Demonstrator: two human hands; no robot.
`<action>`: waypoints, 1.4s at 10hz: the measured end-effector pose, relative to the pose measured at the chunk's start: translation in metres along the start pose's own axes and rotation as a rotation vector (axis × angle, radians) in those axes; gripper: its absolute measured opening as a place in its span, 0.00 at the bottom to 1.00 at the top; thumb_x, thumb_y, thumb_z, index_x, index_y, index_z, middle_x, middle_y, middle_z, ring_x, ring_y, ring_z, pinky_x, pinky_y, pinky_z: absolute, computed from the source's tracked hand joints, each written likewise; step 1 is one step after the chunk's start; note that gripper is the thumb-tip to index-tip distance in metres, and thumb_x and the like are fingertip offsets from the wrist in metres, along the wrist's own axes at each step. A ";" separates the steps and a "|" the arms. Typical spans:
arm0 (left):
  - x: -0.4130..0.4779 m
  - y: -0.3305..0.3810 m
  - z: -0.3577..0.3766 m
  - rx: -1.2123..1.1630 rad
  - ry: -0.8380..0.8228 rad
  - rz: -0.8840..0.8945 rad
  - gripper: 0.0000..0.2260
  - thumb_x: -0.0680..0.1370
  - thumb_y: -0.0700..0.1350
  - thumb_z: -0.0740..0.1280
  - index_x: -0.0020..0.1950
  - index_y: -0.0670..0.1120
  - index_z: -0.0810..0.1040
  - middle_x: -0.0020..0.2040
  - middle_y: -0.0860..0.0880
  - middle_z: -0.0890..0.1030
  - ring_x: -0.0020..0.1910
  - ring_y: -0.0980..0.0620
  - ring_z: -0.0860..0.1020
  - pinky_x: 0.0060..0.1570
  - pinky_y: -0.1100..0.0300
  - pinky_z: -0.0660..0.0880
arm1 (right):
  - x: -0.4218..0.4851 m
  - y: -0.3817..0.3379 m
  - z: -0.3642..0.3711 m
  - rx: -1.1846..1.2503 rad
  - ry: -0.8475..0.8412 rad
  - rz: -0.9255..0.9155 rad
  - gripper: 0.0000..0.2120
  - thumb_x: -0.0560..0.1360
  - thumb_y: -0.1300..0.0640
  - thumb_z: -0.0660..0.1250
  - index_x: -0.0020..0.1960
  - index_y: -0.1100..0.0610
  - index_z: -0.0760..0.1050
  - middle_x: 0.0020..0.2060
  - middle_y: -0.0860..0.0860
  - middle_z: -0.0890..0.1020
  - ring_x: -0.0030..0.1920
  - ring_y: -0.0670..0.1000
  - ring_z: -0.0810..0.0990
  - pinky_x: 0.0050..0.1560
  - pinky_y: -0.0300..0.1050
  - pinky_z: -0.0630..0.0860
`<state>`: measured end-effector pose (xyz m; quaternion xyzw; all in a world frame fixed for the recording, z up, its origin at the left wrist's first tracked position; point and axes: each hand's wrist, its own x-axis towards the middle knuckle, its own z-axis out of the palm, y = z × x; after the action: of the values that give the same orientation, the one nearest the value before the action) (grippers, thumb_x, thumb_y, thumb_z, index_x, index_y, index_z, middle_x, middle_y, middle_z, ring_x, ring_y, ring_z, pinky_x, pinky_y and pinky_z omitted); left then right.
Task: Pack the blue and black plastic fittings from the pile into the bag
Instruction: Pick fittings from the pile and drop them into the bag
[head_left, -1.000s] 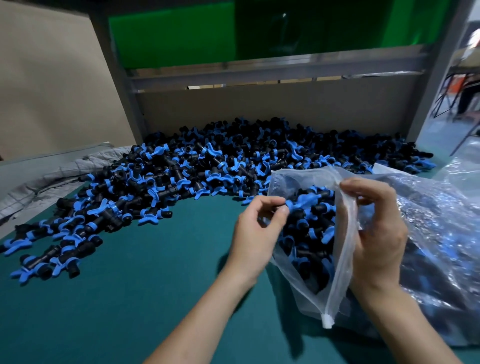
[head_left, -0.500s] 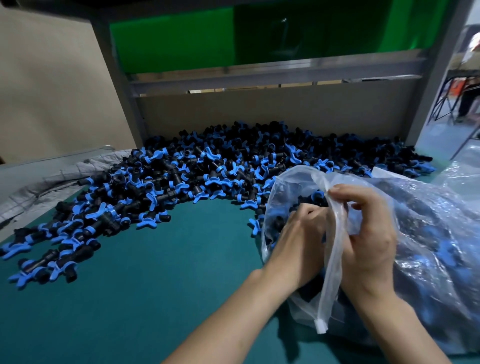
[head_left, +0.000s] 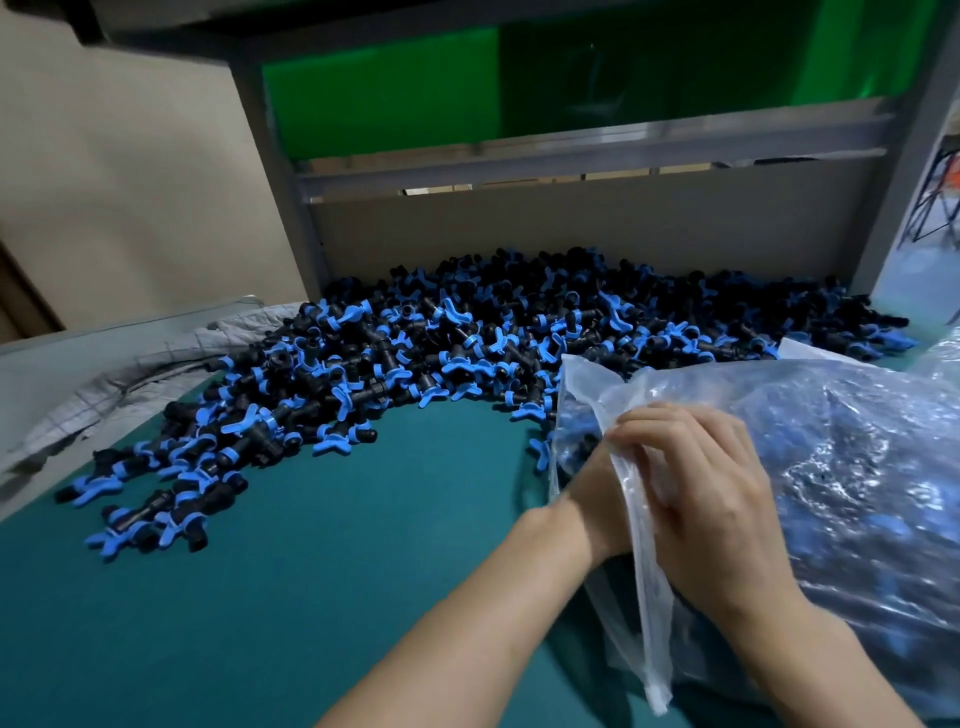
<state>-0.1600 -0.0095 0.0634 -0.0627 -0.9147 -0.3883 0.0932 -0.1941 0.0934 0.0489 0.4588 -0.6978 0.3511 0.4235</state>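
Head view: the blue and black plastic fittings (head_left: 441, 353) are seen as short black tube bodies carrying bright blue rings and wing-shaped blue tabs. They are heaped in a wide pile that runs from the near left of the table to the far right, against the back board (head_left: 571, 228). A clear zip bag (head_left: 649, 623) is held at the right, just beside the near edge of the pile, and dark and blue shapes are made out dimly through its film. Its mouth edge is pinched between the curled fingers and thumb of the right hand (head_left: 696, 499). The left hand (head_left: 595, 491) is pushed into the mouth past the wrist; its fingers are hidden by the plastic, so its grip cannot be told. More crinkled clear plastic (head_left: 857, 467), with blue and black inside, is piled behind the bag. The table is covered by a teal mat (head_left: 260, 597). A grey checked cloth (head_left: 156, 358) is bunched at the left edge. A grey metal frame (head_left: 280, 182) and green panels (head_left: 389, 98) are noted above.
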 end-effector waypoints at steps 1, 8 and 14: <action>0.002 -0.024 -0.009 0.349 0.137 0.194 0.07 0.75 0.30 0.64 0.50 0.38 0.79 0.52 0.34 0.79 0.54 0.41 0.77 0.61 0.46 0.73 | 0.003 0.000 -0.003 0.052 -0.065 0.146 0.04 0.75 0.62 0.66 0.50 0.59 0.78 0.45 0.49 0.81 0.48 0.51 0.74 0.48 0.53 0.73; -0.064 -0.178 -0.101 0.754 0.541 -0.655 0.09 0.85 0.46 0.51 0.58 0.44 0.68 0.48 0.45 0.79 0.43 0.43 0.79 0.39 0.50 0.75 | 0.000 0.018 -0.010 0.548 -0.221 0.710 0.06 0.78 0.57 0.68 0.49 0.46 0.77 0.43 0.44 0.83 0.43 0.44 0.81 0.42 0.35 0.74; -0.057 -0.139 -0.053 -0.465 0.763 -0.336 0.07 0.83 0.43 0.59 0.53 0.52 0.76 0.41 0.52 0.80 0.36 0.61 0.77 0.42 0.65 0.75 | -0.001 0.019 -0.010 0.493 -0.230 0.707 0.11 0.76 0.63 0.70 0.51 0.48 0.77 0.45 0.45 0.84 0.44 0.46 0.83 0.46 0.54 0.81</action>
<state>-0.1241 -0.1458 -0.0097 0.2138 -0.7016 -0.5875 0.3418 -0.2087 0.1089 0.0497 0.3153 -0.7498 0.5768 0.0750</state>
